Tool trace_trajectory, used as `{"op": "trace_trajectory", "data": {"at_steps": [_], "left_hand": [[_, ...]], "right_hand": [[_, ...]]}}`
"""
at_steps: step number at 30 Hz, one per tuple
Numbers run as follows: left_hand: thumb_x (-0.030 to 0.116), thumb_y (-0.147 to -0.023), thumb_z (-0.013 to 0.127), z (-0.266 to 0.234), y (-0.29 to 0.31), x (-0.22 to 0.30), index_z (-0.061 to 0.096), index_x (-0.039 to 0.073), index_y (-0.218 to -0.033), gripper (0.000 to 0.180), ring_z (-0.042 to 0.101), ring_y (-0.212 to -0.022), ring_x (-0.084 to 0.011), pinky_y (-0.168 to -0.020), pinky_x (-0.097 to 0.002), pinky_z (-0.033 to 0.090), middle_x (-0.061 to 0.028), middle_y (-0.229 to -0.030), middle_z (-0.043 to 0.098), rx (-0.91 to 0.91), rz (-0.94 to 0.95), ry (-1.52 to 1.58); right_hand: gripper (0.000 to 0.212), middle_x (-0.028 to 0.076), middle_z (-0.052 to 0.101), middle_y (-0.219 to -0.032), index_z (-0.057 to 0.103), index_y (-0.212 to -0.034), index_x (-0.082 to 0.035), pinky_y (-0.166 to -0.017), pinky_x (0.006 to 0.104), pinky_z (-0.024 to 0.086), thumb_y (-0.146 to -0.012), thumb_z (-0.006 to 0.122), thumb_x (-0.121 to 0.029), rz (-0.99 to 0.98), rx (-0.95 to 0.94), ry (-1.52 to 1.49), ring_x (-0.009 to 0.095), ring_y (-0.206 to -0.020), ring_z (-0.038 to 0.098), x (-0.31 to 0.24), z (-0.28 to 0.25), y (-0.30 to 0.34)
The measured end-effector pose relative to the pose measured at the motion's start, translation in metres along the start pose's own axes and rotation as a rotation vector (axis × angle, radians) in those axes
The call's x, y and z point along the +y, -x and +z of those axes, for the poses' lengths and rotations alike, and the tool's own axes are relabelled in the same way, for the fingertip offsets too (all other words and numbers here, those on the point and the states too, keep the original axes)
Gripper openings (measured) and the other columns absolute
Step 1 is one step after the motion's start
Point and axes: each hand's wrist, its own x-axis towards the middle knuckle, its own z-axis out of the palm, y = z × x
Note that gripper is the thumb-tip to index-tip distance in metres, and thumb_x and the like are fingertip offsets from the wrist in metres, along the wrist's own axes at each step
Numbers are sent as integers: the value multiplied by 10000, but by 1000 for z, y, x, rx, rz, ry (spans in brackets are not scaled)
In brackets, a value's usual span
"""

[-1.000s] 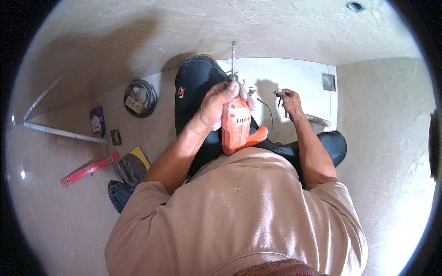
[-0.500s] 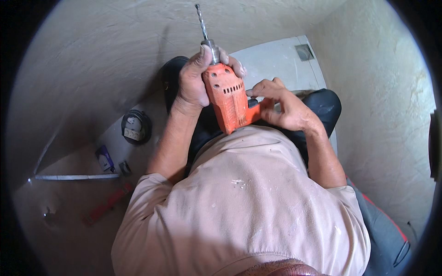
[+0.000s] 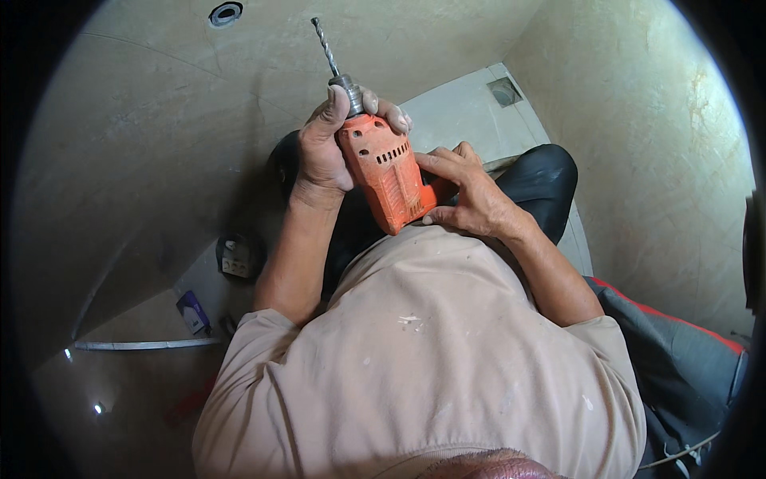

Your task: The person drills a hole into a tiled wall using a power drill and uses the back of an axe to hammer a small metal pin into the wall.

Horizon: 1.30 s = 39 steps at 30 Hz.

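An orange, dusty power drill (image 3: 387, 172) is held in front of my belly, tilted a little left, its chuck end pointing away from me. A long spiral drill bit (image 3: 325, 48) sticks out of the metal chuck (image 3: 348, 96). My left hand (image 3: 323, 156) is wrapped round the drill's front, thumb and fingers on either side of the chuck. My right hand (image 3: 479, 195) is at the rear handle, thumb low against it and index finger stretched along the drill's side. Its other fingers are partly hidden.
A wall with a round hole fitting (image 3: 226, 13) rises ahead, and another wall stands right. On the floor are a square drain (image 3: 504, 92), a socket block (image 3: 234, 266), a purple box (image 3: 193, 311) and a metal strip (image 3: 148, 345). A grey bag with red trim (image 3: 678, 327) lies right.
My view has tilted, bringing the round wall fitting into sight. The drill appears slightly further left. My right hand has shifted on the handle, its index finger straighter along the drill's side.
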Motion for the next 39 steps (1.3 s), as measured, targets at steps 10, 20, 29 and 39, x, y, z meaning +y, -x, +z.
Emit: {"op": "trace_trajectory", "data": {"at_steps": [10,20,29,39], "left_hand": [[436,-1028,657,37,8,-32,652,80,-994,358,711,-954,-300,-855,-449,579,-205,-958,735,198,20,139],[239,-951,757,87,13,-50,623,102,-755,275,687,-873,-256,-877,-440,547,-96,-774,698,315,-260,-85],[215,-946,743,90,10,-56,606,108,-754,260,689,-870,-258,-858,-448,559,-108,-778,698,305,-288,-64],[224,-937,747,97,8,-53,602,104,-758,260,691,-815,-234,-832,-435,570,-110,-781,697,242,-269,-158]], "right_hand": [[716,81,615,-1168,595,-1398,-113,-953,417,416,-727,842,-160,-107,355,495,304,-1057,508,14,30,44],[482,43,657,-1055,680,-1079,-90,-898,419,392,-687,876,-292,-75,558,543,291,-945,515,40,73,86],[470,49,668,-1060,688,-1081,-87,-897,416,394,-691,878,-268,-55,547,528,299,-940,518,35,64,96],[635,36,650,-1050,650,-1239,-83,-884,395,388,-687,925,-234,71,474,464,279,-950,497,31,62,100]]}}
